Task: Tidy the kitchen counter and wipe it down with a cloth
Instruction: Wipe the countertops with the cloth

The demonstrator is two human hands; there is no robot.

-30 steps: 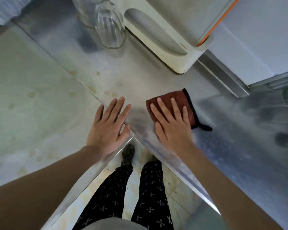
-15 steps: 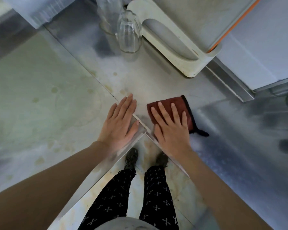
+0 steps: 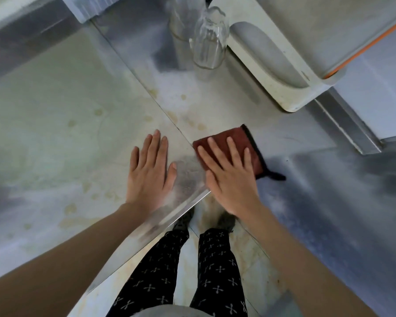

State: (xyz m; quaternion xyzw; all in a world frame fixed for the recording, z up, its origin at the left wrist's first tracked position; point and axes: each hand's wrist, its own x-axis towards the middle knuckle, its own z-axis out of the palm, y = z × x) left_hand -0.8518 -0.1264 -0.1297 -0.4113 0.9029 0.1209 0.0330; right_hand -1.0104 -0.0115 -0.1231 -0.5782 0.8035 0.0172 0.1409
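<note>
1. Left hand [image 3: 150, 172] lies flat, fingers straight and together, palm down on the stained steel surface [image 3: 55, 133] near its corner edge; it holds nothing.
2. Right hand [image 3: 230, 173] presses flat, fingers spread, on the folded reddish-brown cloth with black trim [image 3: 249, 143], just beside the left hand.
3. The palm hides the cloth's near part; the upturned clear ribbed glass [image 3: 208, 40] is blurred.

Scanning the counter [image 3: 55, 133], upper left to right edge: no readable text, labels or numbers (only a cross pattern on trousers [image 3: 217, 271], bottom centre).

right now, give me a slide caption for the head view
Right hand presses a brown cloth flat on the stained steel counter while the left hand rests open beside it.
</note>
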